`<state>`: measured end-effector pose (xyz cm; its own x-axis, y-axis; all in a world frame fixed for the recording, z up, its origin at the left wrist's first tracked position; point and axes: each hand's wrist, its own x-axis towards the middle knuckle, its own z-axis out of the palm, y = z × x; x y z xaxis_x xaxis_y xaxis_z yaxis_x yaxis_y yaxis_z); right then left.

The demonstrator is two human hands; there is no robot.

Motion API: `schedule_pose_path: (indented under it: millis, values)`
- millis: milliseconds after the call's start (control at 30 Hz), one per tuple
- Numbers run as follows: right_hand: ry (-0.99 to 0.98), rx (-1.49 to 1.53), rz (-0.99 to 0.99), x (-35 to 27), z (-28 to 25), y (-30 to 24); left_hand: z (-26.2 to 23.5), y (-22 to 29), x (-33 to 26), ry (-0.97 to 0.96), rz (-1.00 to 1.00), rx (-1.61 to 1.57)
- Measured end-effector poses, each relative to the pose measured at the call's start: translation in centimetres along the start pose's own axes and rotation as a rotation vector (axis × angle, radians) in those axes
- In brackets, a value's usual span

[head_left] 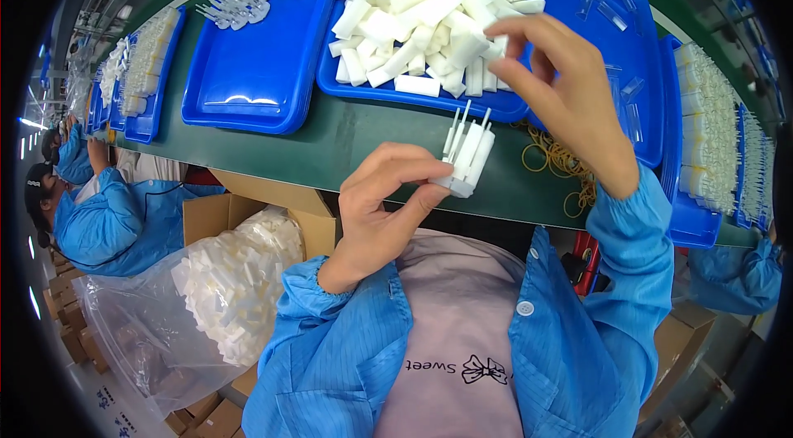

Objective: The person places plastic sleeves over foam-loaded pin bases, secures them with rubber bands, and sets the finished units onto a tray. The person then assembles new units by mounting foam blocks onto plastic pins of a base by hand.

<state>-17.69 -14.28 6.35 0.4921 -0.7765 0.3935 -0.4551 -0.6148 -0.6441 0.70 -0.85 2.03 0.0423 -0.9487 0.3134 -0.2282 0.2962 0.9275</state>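
A: Where was the bundle?

B: The left hand had closed its fingers around a small bundle of white sticks, held over the green belt just in front of the blue tray.

A: And the right hand?

B: Half open, fingertips pinching 1 white piece at the edge of the white pile.

A: What could have gone wrong?

B: I judged the grip loose; thin prongs stuck up unevenly, so pushing another in could have spilled them onto the rubber bands.
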Motion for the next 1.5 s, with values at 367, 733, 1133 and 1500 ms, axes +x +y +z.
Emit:
schedule_pose_path:
  millis: [367,733,1133,1500]
  values:
    - [-0.025,-0.089,-0.018,0.1,1.8,2.9,-0.9,-0.1,-0.5,0.03,0.052,0.059]
    - [-0.04,-0.05,0.023,-1.0,1.1,3.1,-0.9,-0.3,-0.2,0.043,0.063,0.015]
    - [-0.301,0.732,0.392,-1.9,-1.7,1.2,-0.7,0.4,0.8,-0.071,0.321,0.143]
    - [-0.436,0.918,0.522,-2.2,-1.4,1.0,-0.9,1.1,1.2,-0.197,0.435,0.21]
